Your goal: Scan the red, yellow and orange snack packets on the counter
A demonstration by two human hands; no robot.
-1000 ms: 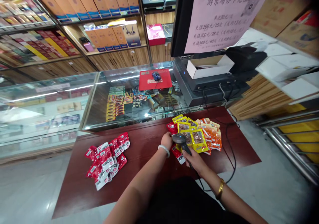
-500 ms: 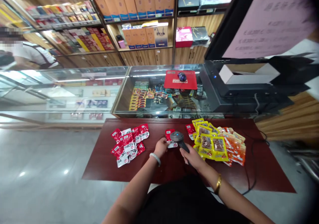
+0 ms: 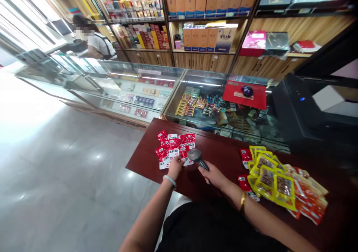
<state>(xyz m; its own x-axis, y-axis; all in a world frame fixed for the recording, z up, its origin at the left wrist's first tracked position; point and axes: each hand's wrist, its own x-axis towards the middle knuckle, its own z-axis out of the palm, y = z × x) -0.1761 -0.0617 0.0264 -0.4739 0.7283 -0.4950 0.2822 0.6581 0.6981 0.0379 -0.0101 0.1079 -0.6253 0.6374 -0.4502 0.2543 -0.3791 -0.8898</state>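
Note:
My left hand [image 3: 176, 166] pinches the edge of a red and white snack packet [image 3: 188, 162] at the right side of a pile of similar packets [image 3: 167, 151]. In my right hand [image 3: 214, 175] is a dark barcode scanner [image 3: 194, 155], gripped by its handle, its head just above the pinched packet. To the right of my right forearm lie yellow snack packets [image 3: 275, 183] in a heap, with a few red ones [image 3: 246, 155] partly beneath them. Orange packets [image 3: 310, 196] lie beside the yellow heap.
The brown table [image 3: 215, 147] stands against a glass display case [image 3: 201, 127]. A red mat [image 3: 256, 100] with a computer mouse [image 3: 247, 91] rests on the glass. Dark checkout equipment [image 3: 299, 121] stands at right. Another person [image 3: 100, 44] is behind the far-left counter.
My view has swung left. My left hand has carried the packet from mid-table to the red and white pile at left, and the scanner has followed in my right hand.

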